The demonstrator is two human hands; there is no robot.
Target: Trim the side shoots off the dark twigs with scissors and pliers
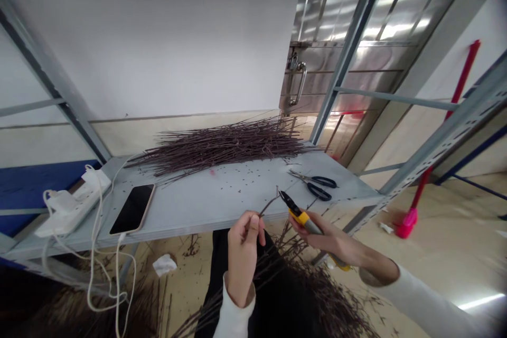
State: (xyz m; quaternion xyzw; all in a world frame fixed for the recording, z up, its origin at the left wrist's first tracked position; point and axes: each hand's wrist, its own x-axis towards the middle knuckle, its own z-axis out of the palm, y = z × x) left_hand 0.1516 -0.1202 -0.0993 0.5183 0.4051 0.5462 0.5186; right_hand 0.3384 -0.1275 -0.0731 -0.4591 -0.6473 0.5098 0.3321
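My left hand (243, 253) is shut on a thin dark twig (270, 204), whose tip points up and right. My right hand (327, 235) grips yellow-handled cutters (303, 219) with black jaws, which sit just right of the twig. I cannot tell if the jaws touch it. Behind the hands, a large pile of dark twigs (222, 145) lies on a grey perforated metal shelf (206, 206). Black-handled scissors (315, 186) lie on the shelf to the right. More twigs (312, 285) spread across my lap below the hands.
A smartphone (132, 208) and a white power strip (73, 203) with white cables lie at the shelf's left end. Small twig bits litter the shelf and floor. A crumpled tissue (164, 264) lies on the floor. Steel rack uprights (350, 47) frame a metal door (336, 37).
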